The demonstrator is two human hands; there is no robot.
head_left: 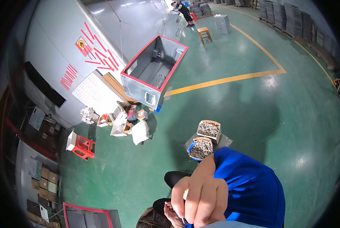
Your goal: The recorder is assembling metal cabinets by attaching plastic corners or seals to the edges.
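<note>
My right hand (pixel 201 193) is raised close to the view, its blue sleeve (pixel 250 186) bent in from the right. Its fingers are curled inward and pressed together; whatever lies inside them is hidden. Lower and partly behind it is my left hand (pixel 172 217), with bent fingers around something small and dark that I cannot make out. Just beyond my right wrist stand two open boxes of small metallic cylindrical pieces, a nearer one (pixel 200 148) with a blue edge and a farther one (pixel 209 129). A clear plastic sheet (pixel 225 141) lies under them.
A large grey metal cabinet (pixel 141 90) with red-taped rim lies open ahead. Bins (pixel 119 127), a white bag (pixel 140 132) and a red stool (pixel 84 147) stand left. Farther off are a wooden stool (pixel 203 32), a person (pixel 185 13) and stacked grey panels (pixel 291 21).
</note>
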